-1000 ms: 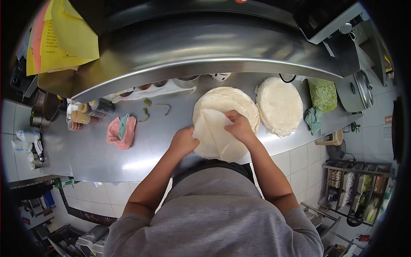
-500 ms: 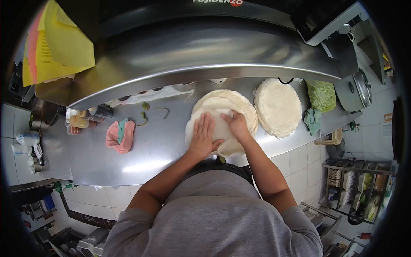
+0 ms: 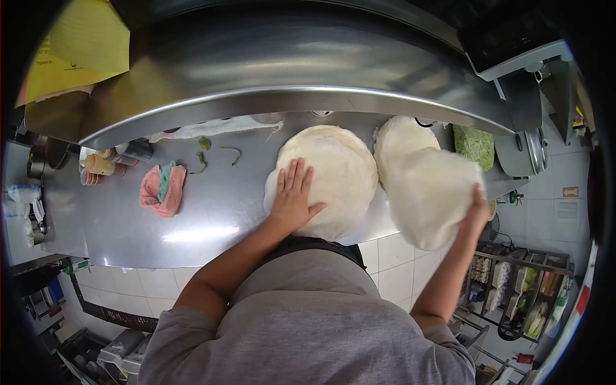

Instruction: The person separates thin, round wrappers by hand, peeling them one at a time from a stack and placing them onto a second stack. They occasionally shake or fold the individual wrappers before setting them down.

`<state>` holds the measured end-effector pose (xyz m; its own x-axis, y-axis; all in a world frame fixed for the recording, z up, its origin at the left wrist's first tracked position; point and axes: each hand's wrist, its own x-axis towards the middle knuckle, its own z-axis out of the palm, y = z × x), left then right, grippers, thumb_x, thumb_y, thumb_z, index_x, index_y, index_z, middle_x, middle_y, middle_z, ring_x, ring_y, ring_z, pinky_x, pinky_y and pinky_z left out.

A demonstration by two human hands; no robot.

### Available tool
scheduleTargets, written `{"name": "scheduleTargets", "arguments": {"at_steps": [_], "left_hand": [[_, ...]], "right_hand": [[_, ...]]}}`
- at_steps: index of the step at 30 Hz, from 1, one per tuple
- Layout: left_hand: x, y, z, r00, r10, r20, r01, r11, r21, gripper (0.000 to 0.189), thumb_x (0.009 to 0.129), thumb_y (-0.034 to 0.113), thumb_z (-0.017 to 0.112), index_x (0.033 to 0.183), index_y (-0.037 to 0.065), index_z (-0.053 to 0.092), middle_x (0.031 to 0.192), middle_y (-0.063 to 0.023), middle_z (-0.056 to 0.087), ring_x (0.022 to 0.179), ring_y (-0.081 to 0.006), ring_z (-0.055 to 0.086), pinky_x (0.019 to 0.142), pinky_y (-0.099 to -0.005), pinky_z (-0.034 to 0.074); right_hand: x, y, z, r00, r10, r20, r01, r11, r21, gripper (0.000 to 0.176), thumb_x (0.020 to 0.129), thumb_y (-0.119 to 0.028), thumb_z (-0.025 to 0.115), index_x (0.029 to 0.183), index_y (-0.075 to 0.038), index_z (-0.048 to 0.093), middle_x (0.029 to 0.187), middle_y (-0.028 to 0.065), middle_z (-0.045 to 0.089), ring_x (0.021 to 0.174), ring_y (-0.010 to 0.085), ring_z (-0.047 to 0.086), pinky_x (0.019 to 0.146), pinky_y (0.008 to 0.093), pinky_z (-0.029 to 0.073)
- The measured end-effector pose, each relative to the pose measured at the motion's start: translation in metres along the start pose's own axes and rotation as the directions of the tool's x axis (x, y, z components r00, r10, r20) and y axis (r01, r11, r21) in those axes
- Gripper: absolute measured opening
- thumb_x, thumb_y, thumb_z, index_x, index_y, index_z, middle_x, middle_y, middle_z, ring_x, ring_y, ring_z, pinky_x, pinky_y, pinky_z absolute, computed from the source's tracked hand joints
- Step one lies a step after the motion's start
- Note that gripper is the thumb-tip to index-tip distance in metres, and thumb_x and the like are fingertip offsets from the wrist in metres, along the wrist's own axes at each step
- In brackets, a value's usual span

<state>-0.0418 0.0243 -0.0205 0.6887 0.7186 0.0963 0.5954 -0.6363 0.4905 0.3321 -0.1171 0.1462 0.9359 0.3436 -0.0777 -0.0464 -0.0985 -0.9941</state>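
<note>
My left hand (image 3: 295,199) lies flat with its fingers spread on the left part of a stack of round, thin, pale sheets (image 3: 337,173). Off to the right, my right hand (image 3: 473,213) grips one loose sheet (image 3: 433,199) by its right edge. That sheet hangs in the air, slightly blurred, over the steel counter's front edge. It partly covers a second stack of pale round sheets (image 3: 401,138) behind it.
On the steel counter (image 3: 218,240) lie a pink and green cloth (image 3: 162,189) and green scraps (image 3: 203,157). Bottles (image 3: 106,165) stand at the left. A bag of shredded greens (image 3: 473,147) and a pot (image 3: 516,154) are at the right. A steel shelf (image 3: 295,96) overhangs the back.
My right hand has lifted one sheet off the left stack and swung it right, toward the second stack. My left hand stays flat on the left stack. The camera view has shifted slightly.
</note>
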Motion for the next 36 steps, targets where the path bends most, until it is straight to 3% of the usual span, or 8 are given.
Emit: {"name": "scheduleTargets", "arguments": {"at_steps": [3, 6, 10, 11, 12, 14, 16, 36], "left_hand": [[0.002, 0.004, -0.002, 1.0, -0.012, 0.005, 0.012, 1.0, -0.017, 0.089, 0.083, 0.053, 0.059, 0.144, -0.003, 0.025, 0.152, -0.0266, 0.01, 0.143, -0.0383, 0.004, 0.113, -0.0536, 0.004], [0.009, 0.01, -0.014, 0.998, -0.041, 0.05, 0.041, 0.999, 0.008, 0.085, 0.084, 0.05, 0.06, 0.143, -0.002, 0.027, 0.151, -0.0267, 0.015, 0.142, -0.0382, 0.009, 0.114, -0.0516, 0.007], [0.011, 0.011, -0.017, 0.997, -0.004, 0.072, 0.05, 0.76, -0.648, 0.07, 0.092, 0.047, 0.05, 0.142, 0.001, 0.031, 0.144, -0.0204, 0.034, 0.136, -0.0334, 0.03, 0.111, -0.0471, 0.024], [0.008, 0.009, -0.018, 0.978, -0.036, 0.207, 0.205, 0.369, -0.906, 0.066, 0.096, 0.049, 0.044, 0.141, 0.002, 0.033, 0.141, -0.017, 0.041, 0.133, -0.0306, 0.037, 0.109, -0.0455, 0.03], [0.006, 0.005, -0.023, 0.977, -0.048, 0.207, 0.209, 0.377, -0.902, 0.066, 0.096, 0.049, 0.044, 0.141, 0.002, 0.033, 0.141, -0.017, 0.041, 0.133, -0.0306, 0.037, 0.109, -0.0455, 0.03], [0.003, -0.004, -0.039, 0.841, -0.067, 0.537, 0.515, -0.21, -0.831, 0.067, 0.098, 0.055, 0.031, 0.142, 0.005, 0.033, 0.135, -0.0129, 0.049, 0.125, -0.0246, 0.047, 0.104, -0.0419, 0.037], [-0.006, -0.007, -0.039, 0.824, -0.176, 0.538, 0.475, -0.302, -0.827, 0.069, 0.097, 0.057, 0.026, 0.142, 0.005, 0.033, 0.134, -0.0133, 0.05, 0.123, -0.0235, 0.049, 0.102, -0.0401, 0.039], [-0.032, 0.004, -0.031, 0.789, -0.394, 0.471, 0.464, -0.12, -0.877, 0.015, 0.087, 0.01, 0.067, 0.099, 0.002, 0.061, 0.092, -0.0054, 0.065, 0.081, -0.0114, 0.062, 0.076, -0.0254, 0.053]], "right_hand": [[0.002, -0.05, -0.022, 0.998, -0.028, 0.062, 0.019, 0.99, 0.143, 0.042, 0.09, -0.029, 0.062, 0.112, 0.007, 0.059, 0.104, 0.0131, 0.064, 0.09, 0.0224, 0.064, 0.079, 0.0336, 0.052], [-0.011, -0.065, -0.005, 0.963, -0.27, 0.023, 0.266, 0.926, -0.267, 0.035, 0.09, -0.029, 0.061, 0.101, 0.004, 0.067, 0.091, 0.0101, 0.066, 0.077, 0.0156, 0.06, 0.066, 0.027, 0.048], [-0.069, -0.05, 0.06, 0.938, -0.071, 0.341, 0.249, 0.82, -0.515, 0.023, 0.09, -0.019, 0.062, 0.081, 0.002, 0.067, 0.072, -0.0003, 0.059, 0.064, 0.0091, 0.047, 0.062, 0.0267, 0.042], [-0.081, -0.021, 0.073, 0.836, -0.179, 0.519, 0.404, 0.841, -0.361, 0.012, 0.088, -0.006, 0.062, 0.08, 0.001, 0.066, 0.068, -0.0001, 0.056, 0.065, 0.0121, 0.047, 0.064, 0.0281, 0.042], [-0.094, 0.006, 0.085, 0.576, -0.321, 0.752, 0.553, 0.83, -0.07, 0.005, 0.083, 0.001, 0.064, 0.087, -0.001, 0.068, 0.076, 0.0045, 0.06, 0.072, 0.0186, 0.051, 0.07, 0.0289, 0.044], [-0.139, 0.015, 0.107, 0.282, -0.034, 0.959, 0.704, 0.687, -0.182, 0.037, 0.072, 0.003, 0.069, 0.108, -0.007, 0.068, 0.102, 0.013, 0.064, 0.09, 0.0291, 0.054, 0.085, 0.0364, 0.044], [-0.164, 0.044, 0.114, 0.123, 0.107, 0.987, 0.68, 0.715, -0.162, 0.044, 0.073, -0.007, 0.071, 0.116, -0.008, 0.063, 0.111, 0.0159, 0.06, 0.108, 0.0327, 0.053, 0.096, 0.0386, 0.042], [-0.192, 0.116, 0.169, 0.42, 0.052, 0.906, 0.511, 0.812, -0.284, 0.016, 0.076, -0.003, 0.07, 0.09, 0.0, 0.062, 0.082, 0.0118, 0.065, 0.071, 0.0159, 0.063, 0.066, 0.0268, 0.051]]}}
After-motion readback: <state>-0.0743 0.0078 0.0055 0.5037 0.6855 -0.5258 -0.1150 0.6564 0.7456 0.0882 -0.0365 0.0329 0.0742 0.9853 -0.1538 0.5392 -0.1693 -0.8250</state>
